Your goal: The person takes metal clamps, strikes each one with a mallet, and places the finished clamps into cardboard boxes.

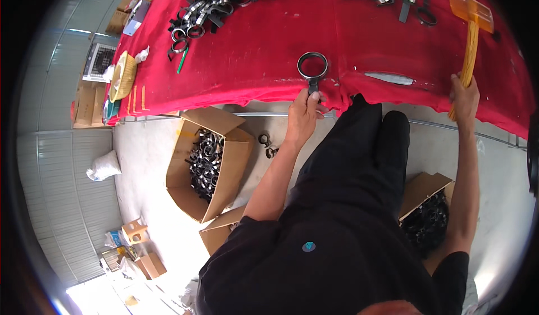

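In my left hand (304,113) is a black ring-shaped part (313,81) with a short stem. My fingers are closed round the stem, and the ring lies over the near edge of the red-covered table (252,51). My right hand (465,99) grips the wooden handle of a mallet (472,44). Its orange head is raised at the far right, pointing away from me. Just right of the ring, a worn pale opening (390,78) shows in the red cloth.
Similar ring parts (208,12) are heaped along the table's far side, beside a green stick (182,60). A yellow basket (123,77) stands at the left end. Open cartons of parts are on the floor, one at left (224,172), another at right (425,196).
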A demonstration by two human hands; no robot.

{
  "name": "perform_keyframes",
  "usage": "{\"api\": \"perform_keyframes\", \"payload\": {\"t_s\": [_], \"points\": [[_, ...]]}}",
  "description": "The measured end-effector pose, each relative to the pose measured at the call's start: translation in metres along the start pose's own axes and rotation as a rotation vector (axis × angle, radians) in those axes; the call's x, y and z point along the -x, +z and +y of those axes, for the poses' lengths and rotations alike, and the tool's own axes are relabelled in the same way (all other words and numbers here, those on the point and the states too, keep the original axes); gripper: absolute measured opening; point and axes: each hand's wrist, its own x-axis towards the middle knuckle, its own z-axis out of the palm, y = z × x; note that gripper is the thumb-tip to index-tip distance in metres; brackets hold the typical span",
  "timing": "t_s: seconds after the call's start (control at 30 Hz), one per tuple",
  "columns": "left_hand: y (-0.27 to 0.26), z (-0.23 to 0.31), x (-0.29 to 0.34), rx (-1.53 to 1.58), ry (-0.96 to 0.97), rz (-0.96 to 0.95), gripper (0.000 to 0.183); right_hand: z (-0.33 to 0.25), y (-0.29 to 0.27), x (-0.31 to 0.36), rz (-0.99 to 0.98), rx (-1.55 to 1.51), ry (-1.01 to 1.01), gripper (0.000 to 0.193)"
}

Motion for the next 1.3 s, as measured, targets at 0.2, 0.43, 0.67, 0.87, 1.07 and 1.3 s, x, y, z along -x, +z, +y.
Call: {"api": "perform_keyframes", "payload": {"t_s": [0.2,0.43,0.67,0.87,1.07,1.3], "points": [[-0.001,0.018,0.007,-0.168,-0.073,0.066,0.035,-0.060,0.043,0.151,-0.300,-0.348,0.115,0.026],[-0.001,0.003,0.010,-0.178,0.016,0.112,0.038,-0.055,0.058,0.201,-0.512,0.109,0.058,0.029],[-0.006,-0.009,0.007,-0.160,-0.024,0.092,0.038,-0.106,0.047,0.167,-0.311,0.179,-0.143,0.029],[-0.005,0.000,0.004,-0.063,-0.051,0.100,0.034,-0.076,0.056,0.175,-0.186,-0.019,-0.146,0.030],[-0.003,-0.012,0.008,-0.086,-0.061,0.073,0.033,-0.100,0.068,0.158,-0.337,0.383,-0.181,0.027],[-0.009,0.001,0.007,-0.090,-0.045,0.106,0.029,-0.173,0.055,0.125,-0.304,0.100,-0.534,0.018]]}}
